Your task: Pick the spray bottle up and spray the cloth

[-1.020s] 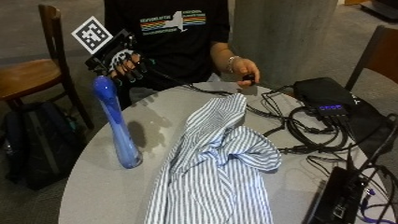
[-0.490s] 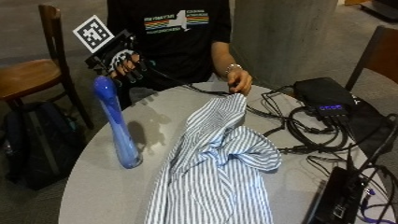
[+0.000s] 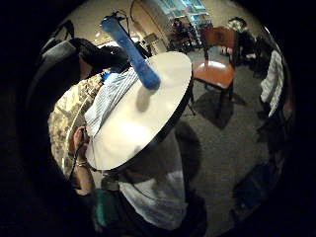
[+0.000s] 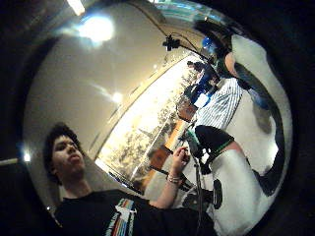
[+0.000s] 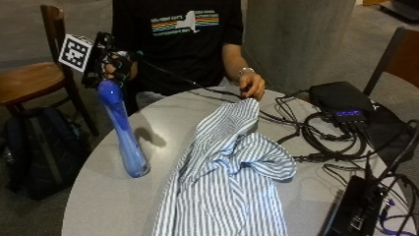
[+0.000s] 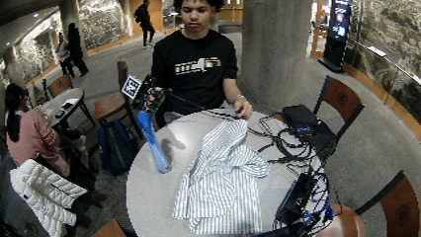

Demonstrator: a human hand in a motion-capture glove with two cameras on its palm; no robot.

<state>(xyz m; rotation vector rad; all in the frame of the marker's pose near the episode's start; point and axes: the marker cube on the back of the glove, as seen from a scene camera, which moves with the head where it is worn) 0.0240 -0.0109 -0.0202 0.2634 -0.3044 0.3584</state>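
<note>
Right hand (image 5: 116, 66): we find it raised just above the bottle's top, fingers loosely curled, holding nothing. Bottle (image 5: 124, 132): blue, upright near the table's (image 5: 104, 196) left edge. Cloth (image 5: 229, 182): striped, rumpled, mid-table. Bare hand (image 5: 251, 86): at the far edge, touching the cloth.

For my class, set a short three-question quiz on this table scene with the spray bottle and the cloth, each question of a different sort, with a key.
1. True or false: the spray bottle lies on its side on the table.
2. Where is the gloved right hand? A) on the striped cloth B) in the air beside the bottle's top C) under the table.
3. Fill in: the bare hand is at the far edge of the ____.

Key: 1 false, it stands upright. 2 B. 3 cloth.
</note>
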